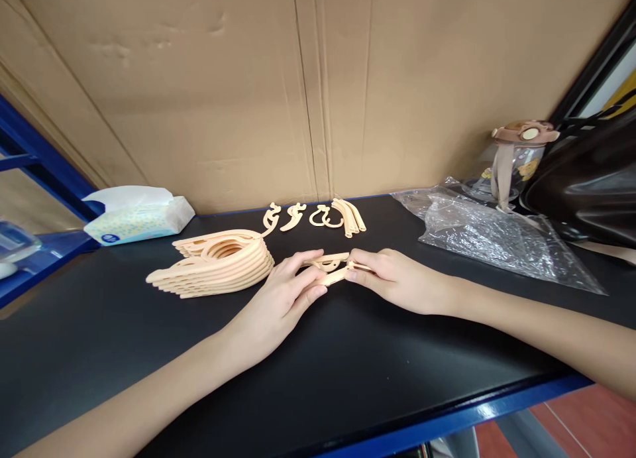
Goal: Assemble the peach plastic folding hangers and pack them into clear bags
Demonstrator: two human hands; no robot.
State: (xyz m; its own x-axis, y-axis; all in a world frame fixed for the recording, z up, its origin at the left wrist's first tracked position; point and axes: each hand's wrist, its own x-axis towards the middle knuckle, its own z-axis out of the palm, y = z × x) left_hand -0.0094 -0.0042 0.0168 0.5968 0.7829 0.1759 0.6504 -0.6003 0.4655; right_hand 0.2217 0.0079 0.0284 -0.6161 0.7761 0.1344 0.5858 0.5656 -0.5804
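Near the middle of the black table, my left hand (291, 286) is closed around a beige plastic hanger piece (334, 277). My right hand (397, 276) pinches the right end of the same piece with thumb and forefinger. A slim beige part also shows between the right fingers; whether it is joined to the piece cannot be made out. Left of my hands lies a neat stack of curved beige hanger parts (213, 272). Behind them are several loose hanger hooks (294, 216) and a small bundle of beige bars (350, 218).
A tissue pack (139, 216) stands at the back left. Clear plastic bags (487, 236) lie on the right, in front of a drinking bottle (527, 156) and a dark bag (586, 179). Cardboard (238, 100) lines the back. The table (318, 392) has a blue front edge.
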